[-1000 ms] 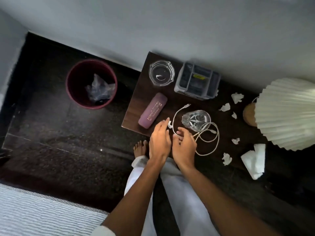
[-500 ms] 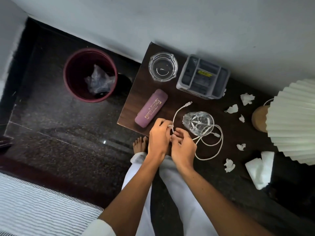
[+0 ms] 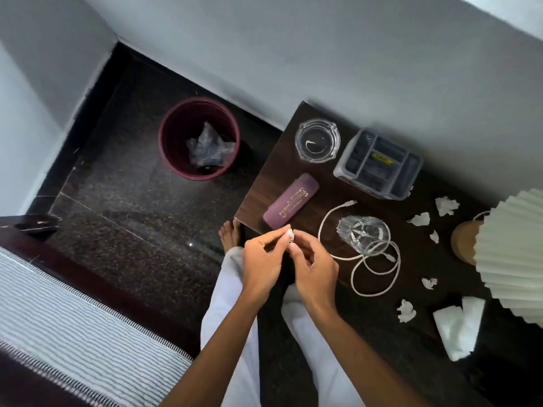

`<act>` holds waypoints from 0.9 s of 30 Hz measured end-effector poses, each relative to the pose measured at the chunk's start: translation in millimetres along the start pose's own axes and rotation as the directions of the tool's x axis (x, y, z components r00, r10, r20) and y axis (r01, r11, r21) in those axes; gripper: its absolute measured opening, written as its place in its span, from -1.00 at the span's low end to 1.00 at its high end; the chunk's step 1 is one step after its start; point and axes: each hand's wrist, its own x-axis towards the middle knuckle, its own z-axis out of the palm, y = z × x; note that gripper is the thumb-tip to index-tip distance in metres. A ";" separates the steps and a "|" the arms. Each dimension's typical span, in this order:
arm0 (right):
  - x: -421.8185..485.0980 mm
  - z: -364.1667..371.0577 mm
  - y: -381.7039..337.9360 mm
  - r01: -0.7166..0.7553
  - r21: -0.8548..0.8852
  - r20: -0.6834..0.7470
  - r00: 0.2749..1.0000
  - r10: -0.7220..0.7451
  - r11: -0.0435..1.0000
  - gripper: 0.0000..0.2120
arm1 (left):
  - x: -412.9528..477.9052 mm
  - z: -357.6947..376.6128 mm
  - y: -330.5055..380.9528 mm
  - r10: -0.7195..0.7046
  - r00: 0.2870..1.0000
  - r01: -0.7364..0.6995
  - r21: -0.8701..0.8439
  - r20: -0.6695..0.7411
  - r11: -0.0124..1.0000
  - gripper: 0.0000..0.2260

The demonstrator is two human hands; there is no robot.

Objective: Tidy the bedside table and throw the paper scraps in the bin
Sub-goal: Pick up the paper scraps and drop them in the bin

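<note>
Scrap (image 3: 288, 235) is pinched between both grips, left hand (image 3: 266, 261) and right hand (image 3: 316, 267); bin (image 3: 198, 138) lies up-left, nearer the left hand.

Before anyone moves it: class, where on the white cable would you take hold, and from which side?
Take the white cable at the bare outer arc of its loops, coming from above on the near side. The clear glass rests on the loops farther back, so pulling there could drag or tip it.
</note>
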 end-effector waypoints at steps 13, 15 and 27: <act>73.4 138.7 -77.2 0.046 0.012 0.070 0.996 -0.047 0.999 -0.88 | 103.3 -102.4 38.2 -0.229 0.973 0.188 -0.441 -0.041 0.878 -0.79; 90.7 170.2 -85.8 0.046 -0.014 0.058 0.997 -0.045 0.999 -0.88 | 132.1 -118.4 42.9 -0.293 0.953 0.210 -0.537 -0.072 0.817 -0.78; 197.7 286.8 -97.5 -0.183 0.008 0.045 0.982 0.183 0.983 -0.84 | 271.2 -168.0 30.1 -0.450 0.893 0.278 -0.774 -0.010 0.569 -0.74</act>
